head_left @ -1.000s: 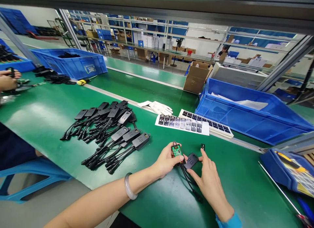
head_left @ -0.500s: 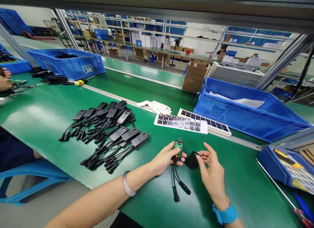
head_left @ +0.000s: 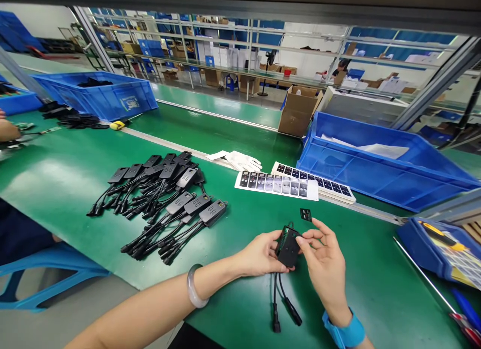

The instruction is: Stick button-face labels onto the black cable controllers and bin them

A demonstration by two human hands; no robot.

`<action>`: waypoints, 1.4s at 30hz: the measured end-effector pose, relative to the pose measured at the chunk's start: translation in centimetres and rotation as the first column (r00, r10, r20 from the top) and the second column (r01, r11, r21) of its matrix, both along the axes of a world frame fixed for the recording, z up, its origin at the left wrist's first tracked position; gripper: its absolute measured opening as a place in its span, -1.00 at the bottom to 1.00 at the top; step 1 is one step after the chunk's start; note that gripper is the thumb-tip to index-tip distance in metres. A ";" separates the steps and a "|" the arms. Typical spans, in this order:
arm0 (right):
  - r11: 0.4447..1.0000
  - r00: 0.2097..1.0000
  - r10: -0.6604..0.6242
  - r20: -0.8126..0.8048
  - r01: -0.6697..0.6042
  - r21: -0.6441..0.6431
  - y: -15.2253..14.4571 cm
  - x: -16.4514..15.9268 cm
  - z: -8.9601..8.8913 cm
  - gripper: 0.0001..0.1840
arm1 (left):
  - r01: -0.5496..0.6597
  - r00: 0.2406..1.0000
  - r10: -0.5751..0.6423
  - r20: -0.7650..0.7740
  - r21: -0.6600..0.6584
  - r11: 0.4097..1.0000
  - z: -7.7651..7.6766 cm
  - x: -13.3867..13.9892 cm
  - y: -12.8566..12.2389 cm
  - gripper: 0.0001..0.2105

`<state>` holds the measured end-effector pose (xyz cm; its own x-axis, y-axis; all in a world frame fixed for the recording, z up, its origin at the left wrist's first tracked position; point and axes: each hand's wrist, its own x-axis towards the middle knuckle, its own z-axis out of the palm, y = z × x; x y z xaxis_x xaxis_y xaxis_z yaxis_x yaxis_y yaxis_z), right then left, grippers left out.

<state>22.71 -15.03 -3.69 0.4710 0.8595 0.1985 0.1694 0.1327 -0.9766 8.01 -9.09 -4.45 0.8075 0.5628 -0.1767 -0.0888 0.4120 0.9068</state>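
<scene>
My left hand [head_left: 259,254] is closed around a small black controller box, whose green circuit board [head_left: 284,237] shows along its left side. Two black cables with plugs [head_left: 287,304] hang down from it. A black cover [head_left: 289,248] lies over most of the box, slightly askew. Thumb and fingers of my right hand [head_left: 325,261] pinch the cover's upper right edge. At the tip of my right index finger is a small black label [head_left: 305,215]. To the left lie several finished-looking black controllers [head_left: 188,204] with cables, in a pile.
Label sheets [head_left: 276,184] and a white glove [head_left: 242,161] lie behind my hands. Blue bins [head_left: 376,173] stand back right and back left. A screwdriver [head_left: 424,274] and a blue tray with a yellow cutter [head_left: 443,236] are at right. Another person's hand [head_left: 7,128] is far left.
My right hand has brought the cover left onto the box, hiding most of the circuit board. The label on my index finger has turned its printed face into view. The box has come slightly lower.
</scene>
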 end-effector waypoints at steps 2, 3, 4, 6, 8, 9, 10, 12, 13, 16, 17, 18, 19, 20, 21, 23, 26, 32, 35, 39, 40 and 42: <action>1.000 1.000 -0.015 0.006 0.015 0.012 0.0 -0.1 -0.1 -0.45 | 0.013 1.000 -0.013 -0.002 0.002 1.000 0.1 -0.1 0.0 -0.37; 1.000 1.000 -0.020 0.012 0.020 0.015 -0.1 -0.2 0.0 -0.45 | 0.020 1.000 -0.020 0.003 0.008 1.000 0.2 -0.1 0.0 -0.36; 1.000 0.999 -0.027 0.026 0.026 0.015 -0.1 -0.3 0.0 -0.46 | 0.023 1.000 -0.023 0.009 0.019 1.000 0.2 -0.1 0.0 -0.36; 0.999 0.995 -0.051 0.082 0.051 0.006 -0.2 -0.4 0.1 -0.47 | 0.013 1.000 -0.014 0.018 0.056 0.998 0.2 -0.1 -0.1 -0.35; 0.997 0.988 -0.077 0.133 0.078 -0.004 -0.2 -0.4 0.1 -0.48 | -0.011 1.000 0.010 0.014 0.102 0.995 0.0 -0.1 -0.2 -0.36; 0.996 0.987 -0.083 0.139 0.085 -0.006 -0.3 -0.4 0.2 -0.48 | -0.022 1.000 0.021 0.007 0.123 0.992 0.0 -0.1 -0.2 -0.37; 0.996 0.988 -0.083 0.129 0.085 -0.005 -0.2 -0.4 0.2 -0.49 | -0.025 1.000 0.026 -0.003 0.141 0.990 -0.1 0.0 -0.2 -0.37; 0.997 0.993 -0.076 0.087 0.076 0.000 -0.2 -0.4 0.3 -0.50 | -0.021 0.999 0.025 -0.023 0.163 0.986 -0.3 -0.1 -0.3 -0.37; 0.997 0.995 -0.071 0.066 0.071 0.000 -0.1 -0.4 0.3 -0.50 | -0.019 0.999 0.024 -0.027 0.170 0.985 -0.3 -0.1 -0.3 -0.36; 0.998 0.998 -0.057 0.003 0.057 -0.015 -0.1 -0.3 0.3 -0.51 | -0.027 0.999 0.031 -0.016 0.192 0.981 -0.3 -0.1 -0.3 -0.36; 0.998 0.998 -0.054 -0.015 0.054 -0.021 0.0 -0.2 0.3 -0.50 | -0.028 0.999 0.031 -0.011 0.198 0.980 -0.3 -0.1 -0.3 -0.36; 0.998 0.998 -0.051 -0.029 0.050 -0.026 0.0 -0.2 0.3 -0.50 | -0.027 1.000 0.030 -0.007 0.203 0.979 -0.4 -0.1 -0.3 -0.36; 0.998 0.998 -0.051 -0.038 0.050 -0.027 0.0 -0.2 0.3 -0.49 | -0.028 1.000 0.030 -0.005 0.205 0.978 -0.4 -0.1 -0.3 -0.37; 0.998 0.998 -0.052 -0.038 0.051 -0.027 0.0 -0.2 0.3 -0.49 | -0.028 1.000 0.030 -0.005 0.204 0.979 -0.5 -0.1 -0.3 -0.38; 0.998 0.998 -0.053 -0.029 0.052 -0.028 0.0 -0.3 0.3 -0.49 | -0.029 1.000 0.031 -0.006 0.198 0.980 -0.5 -0.1 -0.4 -0.39; 0.998 0.998 -0.059 -0.002 0.059 -0.028 0.1 -0.3 0.3 -0.47 | -0.028 1.000 0.030 -0.007 0.171 0.985 -0.6 -0.1 -0.4 -0.42; 0.998 0.999 -0.047 -0.005 0.047 -0.040 0.2 -0.1 0.1 -0.44 | -0.022 1.000 0.021 0.011 0.120 0.993 -0.5 -0.1 -0.5 -0.44; 0.975 0.970 0.156 -0.185 -0.181 -0.126 0.2 0.3 0.2 -0.39 | -0.019 1.000 0.019 0.002 0.151 0.988 0.2 -0.3 -0.7 -0.48; 0.980 0.968 0.144 -0.203 -0.167 -0.103 0.1 0.1 0.2 -0.40 | -0.026 1.000 0.028 -0.008 0.170 0.985 0.1 -0.3 -0.8 -0.56; 0.989 0.992 0.085 -0.099 -0.095 -0.111 0.3 0.0 0.2 -0.38 | 0.008 0.997 -0.005 0.077 -0.041 0.999 -0.1 0.1 -0.8 -0.43; 0.991 0.997 0.066 -0.049 -0.071 -0.111 0.3 0.1 0.2 -0.40 | 0.020 0.995 -0.009 0.097 -0.108 0.994 -0.1 0.2 -0.7 -0.36; 0.995 0.999 0.001 0.053 0.004 -0.095 0.3 0.3 0.3 -0.47 | 0.036 0.993 -0.012 0.119 -0.201 0.979 0.0 0.1 -0.5 -0.26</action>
<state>23.05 -14.73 -3.38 0.4634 0.8749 0.1410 0.2215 0.0397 -0.9743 8.13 -9.57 -4.50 0.8418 0.5056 -0.1889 -0.1766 0.5889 0.7887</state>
